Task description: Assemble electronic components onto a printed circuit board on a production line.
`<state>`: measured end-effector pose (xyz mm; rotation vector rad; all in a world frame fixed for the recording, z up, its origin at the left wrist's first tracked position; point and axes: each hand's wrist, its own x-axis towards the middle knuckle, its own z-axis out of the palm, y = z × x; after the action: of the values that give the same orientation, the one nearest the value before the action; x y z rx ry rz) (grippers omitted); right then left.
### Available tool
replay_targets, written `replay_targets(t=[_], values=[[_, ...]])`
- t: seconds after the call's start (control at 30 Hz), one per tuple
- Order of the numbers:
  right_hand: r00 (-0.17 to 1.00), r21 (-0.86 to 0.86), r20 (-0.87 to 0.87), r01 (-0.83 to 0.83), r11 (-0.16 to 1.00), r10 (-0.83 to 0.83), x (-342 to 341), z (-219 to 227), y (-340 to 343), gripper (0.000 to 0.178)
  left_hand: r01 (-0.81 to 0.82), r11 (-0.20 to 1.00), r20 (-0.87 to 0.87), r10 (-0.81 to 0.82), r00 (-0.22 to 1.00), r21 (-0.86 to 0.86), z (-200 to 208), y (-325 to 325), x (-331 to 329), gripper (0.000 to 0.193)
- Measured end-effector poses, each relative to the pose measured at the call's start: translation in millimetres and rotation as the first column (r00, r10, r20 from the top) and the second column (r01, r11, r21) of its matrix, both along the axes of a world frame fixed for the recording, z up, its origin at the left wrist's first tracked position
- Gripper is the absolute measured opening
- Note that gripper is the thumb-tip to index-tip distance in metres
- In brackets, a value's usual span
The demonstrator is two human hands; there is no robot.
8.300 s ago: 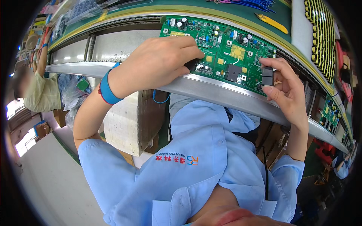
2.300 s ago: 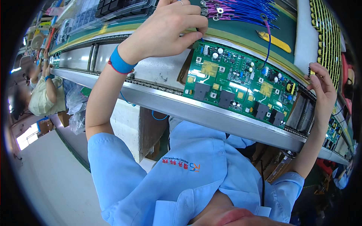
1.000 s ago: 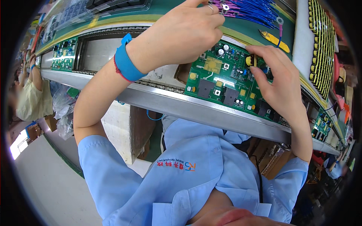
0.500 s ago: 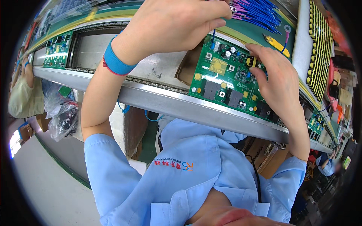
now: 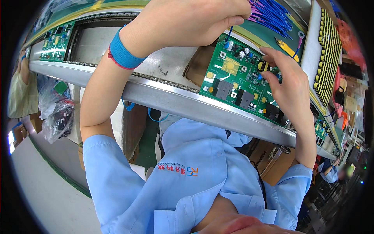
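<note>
A green circuit board (image 5: 249, 80) with black relays, capacitors and yellow patches rests on the metal rail in front of me. Pinched near the top edge, my left hand (image 5: 194, 23) wears a blue wrist strap (image 5: 124, 50). A blue wire (image 5: 229, 34) rises from the board's far left corner up to this hand; its upper end is hidden by the fingers. My right hand (image 5: 287, 80) reaches over the board's right part, thumb and fingertips closed around a small yellow-and-black transformer (image 5: 263, 66).
Beyond the board lie a bundle of blue wires with ring terminals (image 5: 272, 17) and a yellow cutter (image 5: 287, 50). Rows of yellow-black transformers (image 5: 325, 58) sit on white foam at right. Another board (image 5: 57, 43) is on the left of the metal rail (image 5: 167, 95). A person's arm (image 5: 24, 70) shows far left.
The whole view has shifted slightly, so the board and both hands appear a little further right. Against the board, both hands hold nearly the same places.
</note>
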<state>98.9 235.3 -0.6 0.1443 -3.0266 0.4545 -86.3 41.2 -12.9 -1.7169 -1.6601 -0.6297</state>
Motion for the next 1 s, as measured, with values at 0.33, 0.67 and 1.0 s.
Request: replay_targets(t=[0.33, 0.67, 1.0], values=[[0.999, 0.008, 0.045, 0.014, 1.0, -0.014, 0, 2, -1, 0.046, -0.036, 0.998, -0.019, 0.035, 0.999, -0.06, 4, -3, 5, 0.006], [0.961, 0.024, -0.201, -0.191, 0.981, 0.192, -4, 16, -27, 0.036, 0.13, 0.971, 0.112, -0.154, 0.982, 0.201, -8, 6, -7, 0.007], [0.91, 0.066, -0.013, -0.413, 0.908, 0.415, -10, -15, -86, 0.016, -0.213, 0.973, -0.029, 0.216, 0.976, 0.089, 21, -16, -22, 0.014]])
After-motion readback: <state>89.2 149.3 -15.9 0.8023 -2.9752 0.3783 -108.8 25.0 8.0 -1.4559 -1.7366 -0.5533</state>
